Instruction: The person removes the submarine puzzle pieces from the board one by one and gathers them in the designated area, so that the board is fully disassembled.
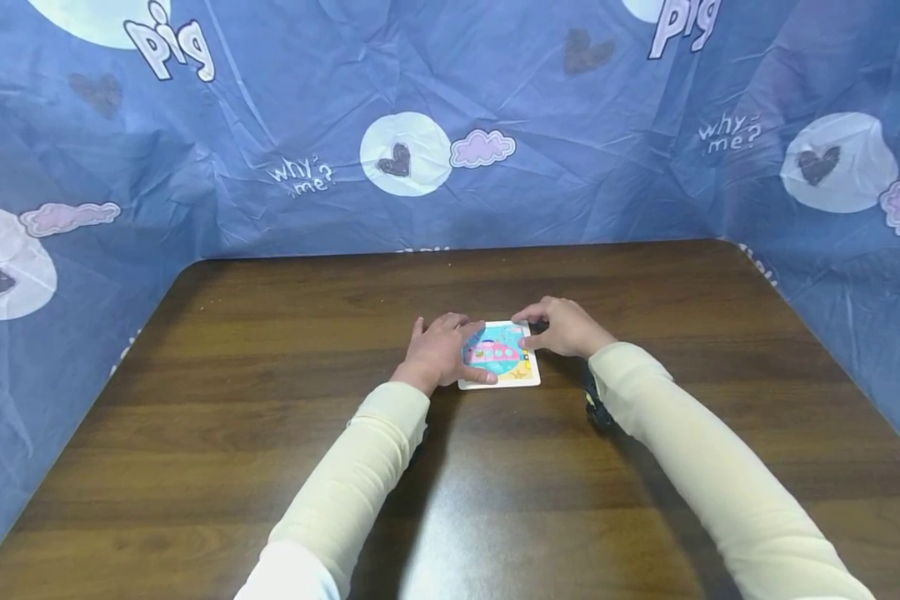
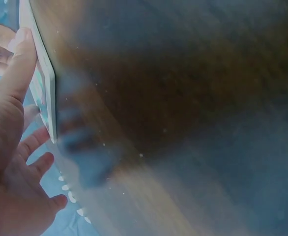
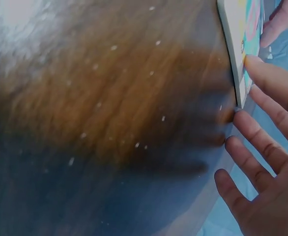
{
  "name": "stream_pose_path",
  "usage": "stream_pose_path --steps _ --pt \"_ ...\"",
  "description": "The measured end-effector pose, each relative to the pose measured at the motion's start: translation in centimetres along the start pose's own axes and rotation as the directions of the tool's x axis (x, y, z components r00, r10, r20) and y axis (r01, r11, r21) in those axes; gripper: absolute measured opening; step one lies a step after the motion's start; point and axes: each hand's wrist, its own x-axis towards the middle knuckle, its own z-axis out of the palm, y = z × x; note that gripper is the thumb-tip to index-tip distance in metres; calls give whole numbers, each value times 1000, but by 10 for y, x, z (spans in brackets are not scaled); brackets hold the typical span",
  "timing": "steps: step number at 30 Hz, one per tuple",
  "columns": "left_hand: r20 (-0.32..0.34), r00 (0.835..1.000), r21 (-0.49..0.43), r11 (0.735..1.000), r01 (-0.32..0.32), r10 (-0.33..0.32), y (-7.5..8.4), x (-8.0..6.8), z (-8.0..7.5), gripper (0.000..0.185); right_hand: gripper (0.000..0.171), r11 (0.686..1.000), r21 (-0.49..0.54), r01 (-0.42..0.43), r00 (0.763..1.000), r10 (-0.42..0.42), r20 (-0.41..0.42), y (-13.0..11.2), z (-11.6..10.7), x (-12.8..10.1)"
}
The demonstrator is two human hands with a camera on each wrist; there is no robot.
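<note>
Fingers of left hand (image 1: 438,350) and right hand (image 1: 562,327) relaxed on picture board (image 1: 504,360) edges, bare table (image 1: 270,350) around.

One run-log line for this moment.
left hand: touching picture board | right hand: touching board | board: flat on table

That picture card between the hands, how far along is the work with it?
Done so far: the card lies flat, picture up, on the table. In hand: the left hand rests on its left edge with the thumb on its near edge, and the right hand touches its right edge with its fingertips. Left: the card is not lifted; nothing else lies on the table.
</note>
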Motion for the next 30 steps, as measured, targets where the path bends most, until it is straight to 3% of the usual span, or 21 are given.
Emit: stream_pose_path --steps 9,30 --pt "32 999 34 999 -6 5 4 -1 -2 94 43 999 34 -26 999 26 -18 1 3 -2" --pt "32 999 5 1000 14 -14 7 -4 -5 94 36 999 -44 -15 1000 14 -10 -3 2 2"
